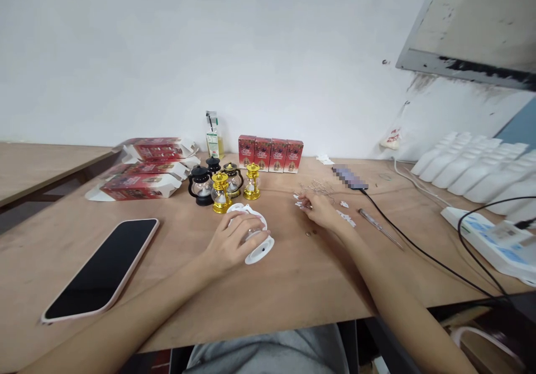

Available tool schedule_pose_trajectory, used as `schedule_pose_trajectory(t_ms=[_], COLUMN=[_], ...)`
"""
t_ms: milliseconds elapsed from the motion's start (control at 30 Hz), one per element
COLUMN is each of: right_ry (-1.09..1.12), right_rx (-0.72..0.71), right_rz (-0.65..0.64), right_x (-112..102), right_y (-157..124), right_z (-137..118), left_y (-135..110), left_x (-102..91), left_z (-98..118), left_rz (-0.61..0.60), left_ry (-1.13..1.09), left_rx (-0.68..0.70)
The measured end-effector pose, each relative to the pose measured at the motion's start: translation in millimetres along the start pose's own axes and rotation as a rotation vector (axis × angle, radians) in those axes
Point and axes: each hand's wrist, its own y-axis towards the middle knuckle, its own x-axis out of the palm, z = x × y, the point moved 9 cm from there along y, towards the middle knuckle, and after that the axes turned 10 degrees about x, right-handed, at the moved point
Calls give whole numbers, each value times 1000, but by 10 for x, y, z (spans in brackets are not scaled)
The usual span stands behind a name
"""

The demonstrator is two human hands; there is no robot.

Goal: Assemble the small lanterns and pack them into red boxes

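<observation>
My left hand is wrapped around a small white lantern lying on its side on the wooden table. My right hand rests further right, fingertips pinched among small white tabs and thin wire pieces; what it pinches is too small to name. Behind the white lantern stand several small lanterns: a black one, a gold one, another gold one.
A phone lies screen-up at left. Flat red packages are stacked behind it. Red boxes and a bottle stand by the wall. A screwdriver, cables, a power strip and white bottles fill the right.
</observation>
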Motion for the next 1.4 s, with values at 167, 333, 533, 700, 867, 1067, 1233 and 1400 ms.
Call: schedule_pose_trajectory(t_ms=[167, 333, 533, 700, 867, 1067, 1233, 1400], right_ry=[46, 106, 243, 352, 257, 72, 50, 54], right_rx=[-61, -148, -224, -203, -175, -198, -231, -231], right_rz=[-43, -108, -147, -58, -43, -58, -123, -150], right_x=[24, 60, 59, -98, -134, -97, 6, 28], right_y=[-10, -82, -149, -113, -103, -102, -95, -86], right_z=[-45, -200, -360, -281, -239, -159, -137, -146], left_y=[7, 17, 31, 41, 33, 25, 33, 34], left_x=[-3, -10, -30, -43, -41, -28, -23, -22], left_z=[15, 29, 36, 41, 43, 46, 48, 45], left_rz=[2, 37, 44, 42, 43, 42, 29, 36], left_ry=[13, 14, -3, -1, -11, -29, -20, -29], left_rx=[20, 27, 34, 40, 35, 44, 47, 40])
